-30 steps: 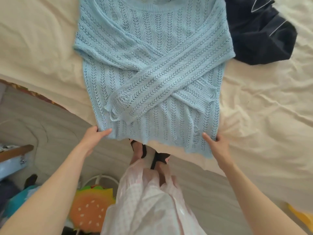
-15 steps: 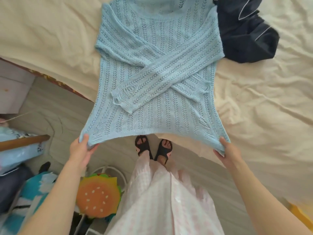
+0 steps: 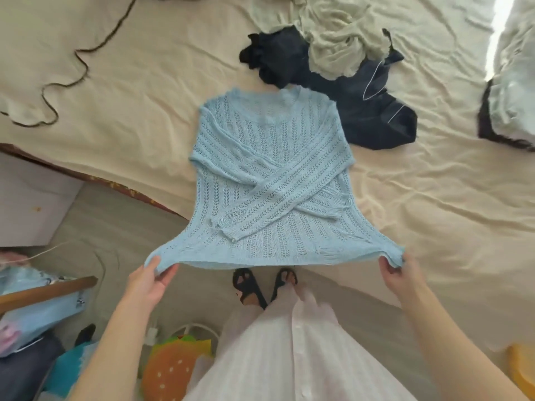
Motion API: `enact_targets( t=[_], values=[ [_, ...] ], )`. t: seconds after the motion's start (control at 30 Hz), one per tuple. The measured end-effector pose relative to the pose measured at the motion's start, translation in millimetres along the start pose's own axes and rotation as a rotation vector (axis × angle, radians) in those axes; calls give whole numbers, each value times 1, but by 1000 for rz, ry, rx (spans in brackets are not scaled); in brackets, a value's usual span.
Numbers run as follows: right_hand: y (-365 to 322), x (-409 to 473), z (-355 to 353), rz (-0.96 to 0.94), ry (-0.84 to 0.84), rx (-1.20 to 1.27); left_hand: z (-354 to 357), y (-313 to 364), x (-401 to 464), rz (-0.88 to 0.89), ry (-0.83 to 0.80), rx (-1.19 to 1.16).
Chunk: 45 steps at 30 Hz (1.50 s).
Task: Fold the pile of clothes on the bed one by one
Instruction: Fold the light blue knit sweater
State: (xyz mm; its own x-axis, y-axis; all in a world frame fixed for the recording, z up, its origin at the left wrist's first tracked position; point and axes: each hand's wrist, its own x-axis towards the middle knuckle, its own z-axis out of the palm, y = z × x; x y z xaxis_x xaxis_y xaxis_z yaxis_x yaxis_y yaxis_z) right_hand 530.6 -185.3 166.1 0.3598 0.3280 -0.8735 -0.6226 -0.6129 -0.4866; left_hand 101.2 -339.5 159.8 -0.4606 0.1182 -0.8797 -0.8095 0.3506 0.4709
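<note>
We see the light blue knit sweater [image 3: 269, 180] lying face-up on the cream bed sheet [image 3: 419, 227], its collar toward the far side of the bed and its hem lifted off the near edge. Both sleeves are folded inward and cross over the sweater's front in an X. The hem is stretched wide between two hands. Our left hand [image 3: 146, 286] pinches the hem's left corner, thumb on top and fingers curled beneath the knit. Our right hand [image 3: 402, 276] grips the hem's right corner the same way, closed on the fabric. The hem sags slightly between them and hangs over the floor just off the bed edge.

Beyond the sweater's collar, to the right, a dark navy garment [image 3: 362, 111] lies crumpled, touching or just beside the sweater's shoulder; we cannot quite tell which. A pale cream garment [image 3: 338, 39] is heaped partly on top of the navy one, farther from the sweater. Well to the left of the sweater a thin dark cord [image 3: 66, 70] snakes over the sheet. At the far right of the sweater, by the frame edge, sits a folded pale bundle [image 3: 512, 94], too blurred to identify.

Below the hem we see black sandals [image 3: 249, 287] on the floor and a pale pink skirt [image 3: 289, 357]. Left of that sits a burger-shaped cushion [image 3: 170, 369].
</note>
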Motion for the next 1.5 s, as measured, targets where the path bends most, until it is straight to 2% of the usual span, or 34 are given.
enact_targets(
  t=[0.27,0.37,0.47,0.63,0.73,0.83,0.97,1.1,1.17,1.23,1.27,1.33,1.5],
  values=[
    [-58,7,93,-85,-138,76,96,107,18,165,-108,-170],
    [-88,22,148,-126,-143,104,154,142,29,175,-150,-239],
    [-117,46,218,-181,-222,66,216,180,48,204,-194,-278],
    [-146,107,333,-203,-301,57,307,223,108,284,-255,-256],
    [-138,136,370,-173,-332,-45,329,220,138,301,-322,-74],
    [-120,149,375,-197,-274,-223,330,193,153,290,-257,189],
    [-80,152,337,-208,-167,-367,299,136,165,388,156,578],
    [-18,144,264,-21,8,-485,254,77,163,296,423,603],
    [6,143,236,177,27,-444,240,59,166,136,398,420],
    [16,145,224,359,-47,-328,238,55,166,-38,227,198],
    [17,147,225,392,-65,-264,239,56,167,-77,151,168],
    [14,153,234,372,-67,-115,241,59,172,-75,104,154],
    [-1,156,269,277,-35,83,245,68,173,-96,133,180]
  ],
)
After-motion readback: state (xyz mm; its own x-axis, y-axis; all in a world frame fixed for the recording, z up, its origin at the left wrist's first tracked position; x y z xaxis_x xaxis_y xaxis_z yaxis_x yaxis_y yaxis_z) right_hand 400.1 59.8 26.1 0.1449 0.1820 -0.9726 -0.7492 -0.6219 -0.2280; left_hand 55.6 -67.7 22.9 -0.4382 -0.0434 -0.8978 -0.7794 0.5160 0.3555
